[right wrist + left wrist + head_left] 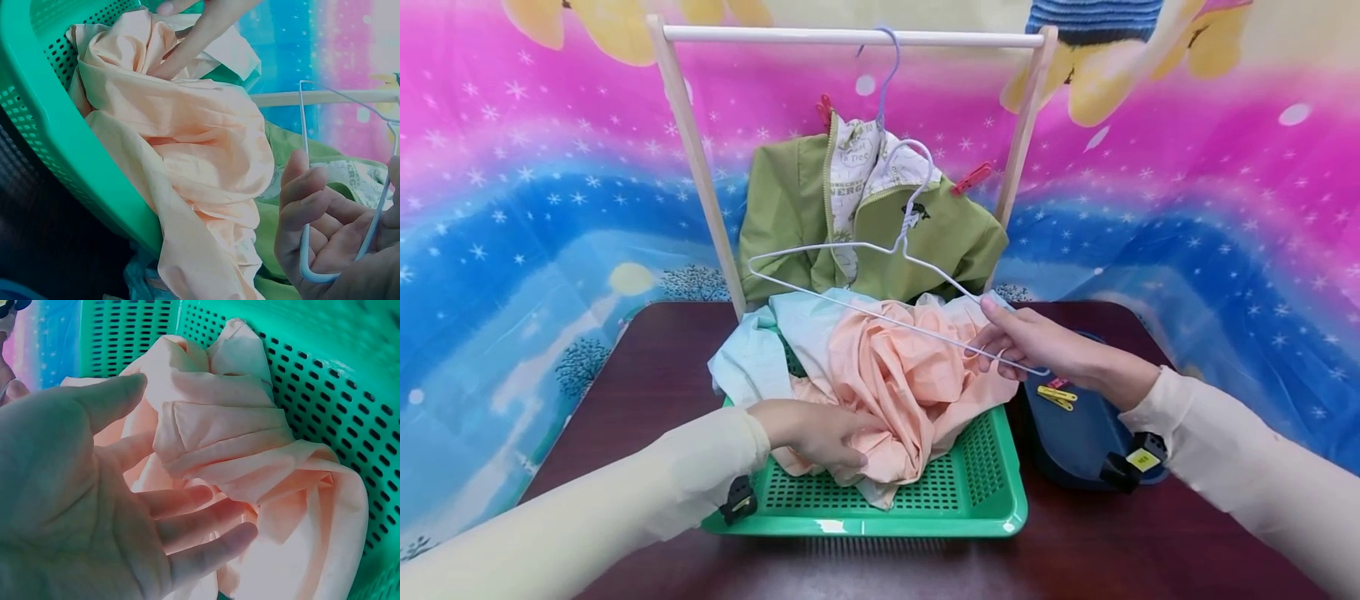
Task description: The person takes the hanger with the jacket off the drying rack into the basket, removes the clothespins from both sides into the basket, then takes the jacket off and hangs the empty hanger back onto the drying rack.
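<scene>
My right hand (1026,342) grips one end of a white wire hanger (850,244), holding it raised over the basket with its hook pointing up. In the right wrist view the fingers (301,199) curl round the hanger's bar. Below lies a crumpled peach garment (887,358), bunched in a green perforated basket (992,517). My left hand (820,429) is at the garment's near left side. From the left wrist view its fingers (206,550) look spread and loosely bent, touching or close against the cloth (231,437) without gripping it.
A pale blue and white cloth (752,342) hangs over the basket's left rim. Behind stands a rack with a white rail (850,35), bearing a green jacket (790,200) on a bluish hanger, with red clips (973,178). Yellow clothespins (1057,397) lie on a dark blue box (1075,442) at right.
</scene>
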### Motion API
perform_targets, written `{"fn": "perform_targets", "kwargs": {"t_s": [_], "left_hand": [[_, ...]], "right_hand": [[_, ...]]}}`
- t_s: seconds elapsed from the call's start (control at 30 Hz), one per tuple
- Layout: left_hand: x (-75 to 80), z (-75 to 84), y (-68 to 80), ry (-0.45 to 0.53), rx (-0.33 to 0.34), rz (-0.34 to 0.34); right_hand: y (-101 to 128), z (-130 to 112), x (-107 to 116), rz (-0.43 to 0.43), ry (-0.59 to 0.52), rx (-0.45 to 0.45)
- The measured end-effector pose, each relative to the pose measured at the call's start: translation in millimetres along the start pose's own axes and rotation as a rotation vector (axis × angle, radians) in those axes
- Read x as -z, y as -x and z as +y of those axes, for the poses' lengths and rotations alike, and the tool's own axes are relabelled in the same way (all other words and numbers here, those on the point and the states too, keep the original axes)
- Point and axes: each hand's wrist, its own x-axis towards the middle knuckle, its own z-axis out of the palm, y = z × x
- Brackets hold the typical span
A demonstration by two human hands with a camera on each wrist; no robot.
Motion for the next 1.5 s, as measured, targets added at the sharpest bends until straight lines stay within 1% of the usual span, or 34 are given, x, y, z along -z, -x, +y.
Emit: {"fn": "perform_targets", "kwargs": {"t_s": [0.13,0.23,0.37,0.5,0.67,0.83,0.93,1.1,1.23,1.5], "left_hand": [[0.6,-1.8,9.4,0.013,0.018,0.035],[1.7,-4.5,14.8,0.018,0.003,0.065],[3.0,-8.2,19.5,0.002,-0.039,0.114],[2.5,-12.0,21.1,0.006,-0.065,0.186],[2.4,-14.2,20.9,0.004,-0.125,0.286],[2.3,-15.9,21.5,-0.003,-0.120,0.361],[1.9,-18.3,21.9,0.001,-0.116,0.398],[0.8,-23.5,21.8,0.010,-0.118,0.452],[0.4,-26.6,21.7,0.006,-0.132,0.485],[1.7,-29.3,24.6,0.004,-0.135,0.502]], "right_hand": [[-1.7,0.2,2.2,0.001,-0.001,-0.004],[-3.4,-1.8,4.2,0.017,0.002,-0.025],[-8.2,-5.2,6.2,0.037,-0.005,-0.056],[-15.4,-7.8,6.8,0.041,-0.001,-0.079],[-22.3,-10.1,6.7,0.038,0.010,-0.079],[-25.8,-13.4,6.4,0.036,0.001,-0.066],[-27.3,-16.3,6.0,0.041,0.002,-0.074],[-30.3,-21.5,4.2,0.060,-0.001,-0.082],[-34.2,-24.9,2.1,0.070,-0.016,-0.082],[-48.6,-42.7,-5.3,0.111,-0.075,-0.060]]}}
